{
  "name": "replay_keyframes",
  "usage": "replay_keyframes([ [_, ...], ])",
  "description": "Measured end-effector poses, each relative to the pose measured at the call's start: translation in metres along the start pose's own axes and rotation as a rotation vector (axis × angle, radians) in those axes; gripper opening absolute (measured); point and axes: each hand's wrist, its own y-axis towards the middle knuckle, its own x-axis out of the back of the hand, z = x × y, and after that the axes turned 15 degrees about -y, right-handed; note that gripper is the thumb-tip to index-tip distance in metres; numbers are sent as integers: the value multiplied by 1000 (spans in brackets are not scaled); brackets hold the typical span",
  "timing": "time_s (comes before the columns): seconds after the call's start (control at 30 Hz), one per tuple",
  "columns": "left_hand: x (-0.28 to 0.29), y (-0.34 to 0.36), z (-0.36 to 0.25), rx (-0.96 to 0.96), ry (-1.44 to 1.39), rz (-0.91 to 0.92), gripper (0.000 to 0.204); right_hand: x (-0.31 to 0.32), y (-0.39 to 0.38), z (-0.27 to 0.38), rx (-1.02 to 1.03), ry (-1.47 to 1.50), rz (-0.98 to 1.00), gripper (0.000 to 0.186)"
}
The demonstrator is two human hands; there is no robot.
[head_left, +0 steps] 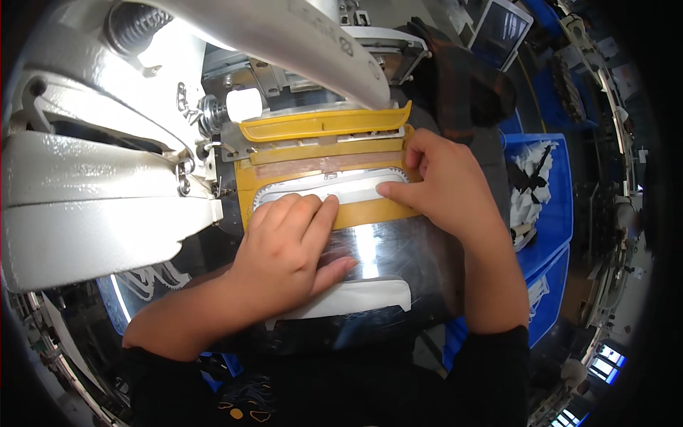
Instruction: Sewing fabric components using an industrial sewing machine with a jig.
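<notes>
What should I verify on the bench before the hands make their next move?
1. White strip within the yellow frame's opening: ok.
2. Left hand at the strip's near edge: ok, fingertips there.
3. Right hand steadying the strip: ok, thumb at its right end.
4. Both hands off the frame: not ok, both overlap it.
5. Strip's whole outline in view: not ok, hands cover parts.
6. Strip's underside flat: cannot tell, hidden.
</notes>
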Motion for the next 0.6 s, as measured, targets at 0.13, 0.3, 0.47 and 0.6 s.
replay_keyframes([
  [0.13,3,1,-1,-11,40,19,78,3,4,-18,-9,21,-8,50],
  [0.3,-1,-3,2,-3,72,4,79,2,3,-25,39,77,12,48],
  [0.47,-4,-3,3,-15,71,-14,79,5,-4,-25,70,116,44,43],
  [0.6,-4,-4,-1,12,112,-1,79,21,-4,-10,57,72,123,36],
])
